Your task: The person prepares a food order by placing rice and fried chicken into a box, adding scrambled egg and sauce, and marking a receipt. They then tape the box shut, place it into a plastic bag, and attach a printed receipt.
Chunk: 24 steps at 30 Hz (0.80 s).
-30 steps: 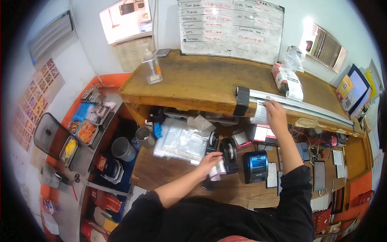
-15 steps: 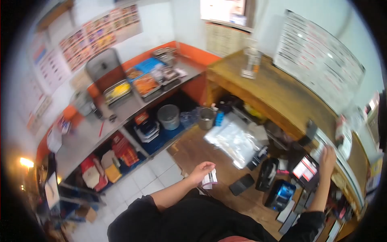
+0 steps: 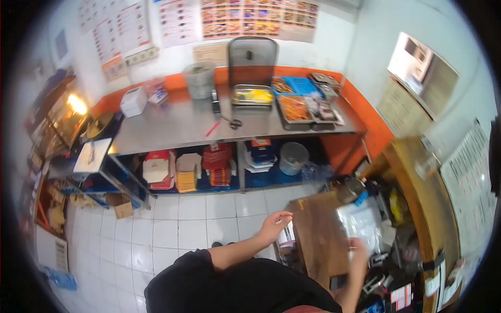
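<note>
My left hand [image 3: 275, 228] is closed in a pinch on a small printed paper slip [image 3: 287, 236], white with dark marks, near the left edge of the brown wooden table [image 3: 317, 229]. Over the table's right side is my right hand [image 3: 357, 250], smeared by motion, so its fingers cannot be made out. Clear plastic bags [image 3: 361, 221] lie just beyond it. Low at the right, a dark device with a lit white-and-red screen [image 3: 401, 297] stands among other dark equipment.
A steel counter [image 3: 177, 128] along the far wall bears food trays [image 3: 295, 109], a tray of yellow food [image 3: 253, 95] and scissors [image 3: 236, 124]. Stacked cartons [image 3: 216, 164] and a clear bucket [image 3: 293, 159] sit beneath. A wooden shelf [image 3: 404, 161] rises at the right.
The view has swung left, bringing more counter and floor into sight. My right hand has left the screen device and come inward over the table. My left hand still holds the slip.
</note>
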Available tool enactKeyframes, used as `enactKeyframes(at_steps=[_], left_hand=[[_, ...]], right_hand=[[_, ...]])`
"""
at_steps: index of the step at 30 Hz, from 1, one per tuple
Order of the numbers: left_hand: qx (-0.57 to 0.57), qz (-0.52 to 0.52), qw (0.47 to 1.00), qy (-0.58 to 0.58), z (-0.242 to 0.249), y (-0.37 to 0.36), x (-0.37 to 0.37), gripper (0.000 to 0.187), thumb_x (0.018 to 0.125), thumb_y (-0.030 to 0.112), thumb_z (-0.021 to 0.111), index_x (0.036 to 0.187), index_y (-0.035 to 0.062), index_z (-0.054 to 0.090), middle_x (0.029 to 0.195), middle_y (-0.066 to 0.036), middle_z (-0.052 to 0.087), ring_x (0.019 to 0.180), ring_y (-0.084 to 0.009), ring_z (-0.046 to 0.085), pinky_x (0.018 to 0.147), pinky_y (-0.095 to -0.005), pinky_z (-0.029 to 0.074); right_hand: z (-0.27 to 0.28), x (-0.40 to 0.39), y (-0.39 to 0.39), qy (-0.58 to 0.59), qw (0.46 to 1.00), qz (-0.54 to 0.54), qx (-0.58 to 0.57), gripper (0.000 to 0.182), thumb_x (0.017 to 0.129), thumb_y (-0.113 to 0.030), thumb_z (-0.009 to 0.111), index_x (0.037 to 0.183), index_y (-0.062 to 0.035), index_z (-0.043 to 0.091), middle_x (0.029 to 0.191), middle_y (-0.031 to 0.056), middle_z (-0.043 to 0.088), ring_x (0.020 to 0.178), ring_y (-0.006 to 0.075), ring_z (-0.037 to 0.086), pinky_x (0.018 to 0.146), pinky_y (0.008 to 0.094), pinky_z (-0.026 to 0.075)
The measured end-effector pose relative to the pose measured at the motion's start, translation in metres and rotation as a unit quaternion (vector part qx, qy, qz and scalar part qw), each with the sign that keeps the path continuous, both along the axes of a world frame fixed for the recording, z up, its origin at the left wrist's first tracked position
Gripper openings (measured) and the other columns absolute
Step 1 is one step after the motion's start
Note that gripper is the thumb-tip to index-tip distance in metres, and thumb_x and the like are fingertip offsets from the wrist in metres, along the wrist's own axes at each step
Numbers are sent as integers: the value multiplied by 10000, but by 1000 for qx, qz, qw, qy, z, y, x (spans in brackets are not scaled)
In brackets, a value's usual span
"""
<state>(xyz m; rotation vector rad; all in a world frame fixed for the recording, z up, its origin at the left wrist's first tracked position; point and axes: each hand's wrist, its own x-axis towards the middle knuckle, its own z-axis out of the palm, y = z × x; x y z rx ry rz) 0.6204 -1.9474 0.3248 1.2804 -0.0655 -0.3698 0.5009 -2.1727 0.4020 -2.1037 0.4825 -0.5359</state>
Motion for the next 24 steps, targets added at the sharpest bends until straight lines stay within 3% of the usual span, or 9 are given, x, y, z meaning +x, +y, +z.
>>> enactKeyframes(at_steps=[1, 3, 5, 7, 15, 21, 22, 23, 24], left_hand=[[-5, 43, 999, -22, 2, 16, 6, 208, 841, 175, 556, 1004, 45, 565, 794, -3, 568, 748, -64, 508, 692, -209, 404], [-17, 85, 995, -49, 1, 61, 18, 200, 836, 150, 561, 1009, 50, 562, 748, 8, 555, 720, -54, 502, 676, -198, 402], [19, 167, 981, -101, 2, 112, 29, 206, 831, 130, 564, 1019, 46, 553, 701, 17, 536, 697, -45, 495, 662, -192, 401], [18, 211, 972, -103, 9, 176, 37, 282, 820, 103, 572, 1089, 45, 511, 725, 7, 531, 703, -49, 493, 655, -197, 404], [63, 343, 928, -133, 18, 411, 10, 748, 750, 78, 645, 1330, 87, 173, 821, -52, 570, 736, -81, 522, 640, -218, 434], [294, 475, 829, -7, 1, 532, -15, 301, 742, 108, 664, 1012, 29, 558, 782, -34, 576, 738, -92, 521, 643, -229, 414], [305, 549, 777, -45, 5, 550, -14, 201, 744, 112, 662, 905, 22, 582, 771, -31, 569, 734, -96, 514, 646, -235, 407], [315, 616, 717, -85, 6, 571, -15, 125, 746, 116, 660, 797, 15, 606, 760, -28, 562, 730, -100, 507, 649, -242, 399], [345, 635, 686, -84, 3, 594, -16, 116, 759, 112, 644, 791, 18, 584, 762, -35, 566, 742, -108, 504, 677, -240, 398]], right_hand=[[-15, 28, 30, 93, 979, 179, -39, 361, 897, -287, 380, 918, 3, 593, 861, 89, 599, 806, 176, 534, 747, 310, 416], [-47, 74, 117, 115, 921, 348, 132, 318, 896, -259, 426, 1002, 5, 568, 911, 73, 583, 856, 156, 520, 792, 305, 406], [-41, 115, 197, 173, 874, 403, 206, 262, 835, -206, 552, 989, 6, 547, 832, 56, 574, 743, 114, 529, 684, 256, 423], [-43, 148, 265, 166, 892, 394, 145, 260, 800, -184, 603, 965, 9, 546, 766, 33, 573, 672, 84, 514, 622, 229, 418], [-52, 238, 504, 98, 767, 611, 168, 150, 789, -100, 604, 899, 2, 610, 709, 8, 542, 619, 54, 488, 535, 188, 394], [-37, 248, 676, -176, 685, 705, 56, 53, 775, -43, 582, 791, -6, 616, 854, 63, 514, 769, 112, 498, 670, 216, 397], [-38, 256, 702, -215, 628, 748, 15, 144, 794, -17, 547, 936, -19, 569, 911, 59, 502, 818, 110, 482, 718, 214, 397], [-48, 257, 731, -216, 617, 757, 23, 144, 794, -17, 547, 936, -19, 569, 911, 59, 502, 818, 110, 482, 718, 214, 397], [-59, 256, 761, -63, 596, 786, 154, 230, 801, -14, 537, 1028, -29, 503, 923, 57, 507, 844, 109, 481, 740, 219, 396]])
